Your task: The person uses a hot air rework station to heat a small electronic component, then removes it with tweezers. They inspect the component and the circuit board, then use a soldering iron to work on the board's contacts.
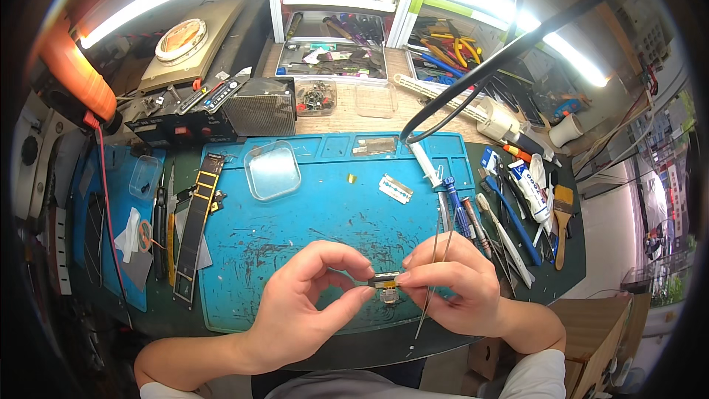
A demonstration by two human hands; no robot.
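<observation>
Between my two hands, above the near part of the blue mat [310, 177], is a small black electronic part [383, 277]. It carries a strip of yellow tape and a silver metal connector-like end [389, 296] on its lower side. My left hand [299, 303] pinches its left end between thumb and fingertips. The right end sits in the fingertips of my right hand [461, 284]. That same hand also keeps a pair of tweezers [423, 315], points downward, between its fingers. The exact kind of the small part cannot be made out.
A razor blade [396, 188] and a clear plastic tray [272, 170] lie on the mat. Screwdrivers [461, 207], a white tube [530, 191] and a brush [563, 214] crowd the right. A long black strip [198, 225] lies left. A black cable [509, 52] arches overhead.
</observation>
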